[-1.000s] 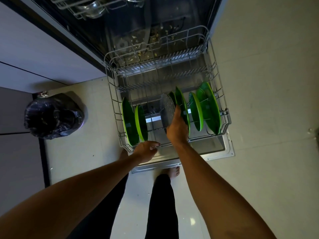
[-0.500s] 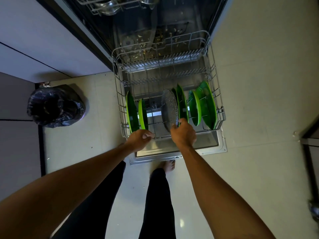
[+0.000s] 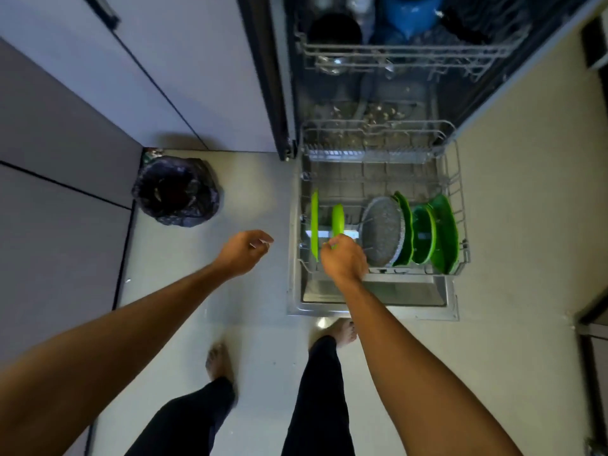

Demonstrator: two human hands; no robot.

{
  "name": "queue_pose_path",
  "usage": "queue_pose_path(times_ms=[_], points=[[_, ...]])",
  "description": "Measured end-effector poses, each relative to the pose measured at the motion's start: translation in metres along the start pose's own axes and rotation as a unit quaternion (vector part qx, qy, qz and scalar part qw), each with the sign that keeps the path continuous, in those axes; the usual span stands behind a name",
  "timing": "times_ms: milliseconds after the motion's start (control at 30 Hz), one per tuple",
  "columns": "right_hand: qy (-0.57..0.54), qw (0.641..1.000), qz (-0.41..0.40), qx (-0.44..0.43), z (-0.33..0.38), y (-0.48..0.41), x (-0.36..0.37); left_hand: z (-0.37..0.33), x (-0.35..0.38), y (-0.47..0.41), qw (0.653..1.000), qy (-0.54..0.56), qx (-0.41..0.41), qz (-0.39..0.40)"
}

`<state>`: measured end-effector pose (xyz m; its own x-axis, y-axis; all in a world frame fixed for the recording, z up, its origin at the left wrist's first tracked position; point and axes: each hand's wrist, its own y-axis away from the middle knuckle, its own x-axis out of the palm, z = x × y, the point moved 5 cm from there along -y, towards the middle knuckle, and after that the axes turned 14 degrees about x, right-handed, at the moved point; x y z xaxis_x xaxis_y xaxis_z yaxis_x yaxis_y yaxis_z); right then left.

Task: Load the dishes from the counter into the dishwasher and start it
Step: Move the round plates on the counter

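The dishwasher (image 3: 358,97) stands open at the far right, its cavity dark, with specks of debris on its floor. To its left run smooth, flat pale grey cabinet fronts (image 3: 82,110), and the floor (image 3: 513,225) is pale and slightly glossy. The steel door (image 3: 411,295) lies flat, and the grey wire lower rack (image 3: 458,179) is drawn out over it. Further in, the upper rack (image 3: 401,55) holds a blue vessel (image 3: 411,11), a dark round item and some glassware, all blurred. A round bin (image 3: 177,192) lined with a crinkled black bag sits on the floor to the left of the rack.

In the near half of the lower rack the dishes stand on edge in a row. At the right are three glossy dark green plates (image 3: 444,232). Just left of them, touching the first, is a round grey speckled dish (image 3: 383,233) with a pale ribbed rim. Well to the left are two lime-green plates (image 3: 315,225), seen edge-on as thin bright strips.

The right hand (image 3: 343,260) is over the near edge of the rack, between the lime-green pair and the speckled dish. Its fingers are curled, with the tips at the lower edge of the second lime-green plate. Whether they pinch it or only touch it cannot be told. The left hand (image 3: 243,251) hangs above the floor, just left of the rack and apart from it. Its fingers are loosely bent and it holds nothing. The two hands are apart from each other.
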<state>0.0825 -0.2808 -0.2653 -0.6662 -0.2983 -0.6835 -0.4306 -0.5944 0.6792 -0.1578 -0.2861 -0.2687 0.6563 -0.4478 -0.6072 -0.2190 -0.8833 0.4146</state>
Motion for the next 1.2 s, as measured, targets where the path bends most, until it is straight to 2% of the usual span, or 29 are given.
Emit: queue_pose_path(times_ms=[300,500,700,900,1133,1200], points=[[0.034,0.989,-0.042,-0.138,0.186,0.171,0.081,0.091,-0.207,0.138,0.989,0.017,0.000,-0.147],[0.036,0.971,-0.053,-0.230,0.295,0.254,0.084,0.103,-0.322,0.174,0.976,0.008,0.016,-0.218],[0.046,0.944,-0.107,-0.310,0.390,0.274,0.034,0.070,-0.407,0.137,0.959,0.019,0.046,-0.280],[0.023,0.929,-0.160,-0.332,0.482,0.227,-0.045,0.026,-0.482,0.046,0.951,0.016,0.083,-0.296],[-0.007,0.914,-0.123,-0.387,0.582,0.139,-0.100,-0.013,-0.553,-0.072,0.930,-0.023,0.105,-0.350],[-0.002,0.917,-0.120,-0.380,0.597,0.121,-0.106,-0.021,-0.564,-0.092,0.927,-0.028,0.104,-0.360]])
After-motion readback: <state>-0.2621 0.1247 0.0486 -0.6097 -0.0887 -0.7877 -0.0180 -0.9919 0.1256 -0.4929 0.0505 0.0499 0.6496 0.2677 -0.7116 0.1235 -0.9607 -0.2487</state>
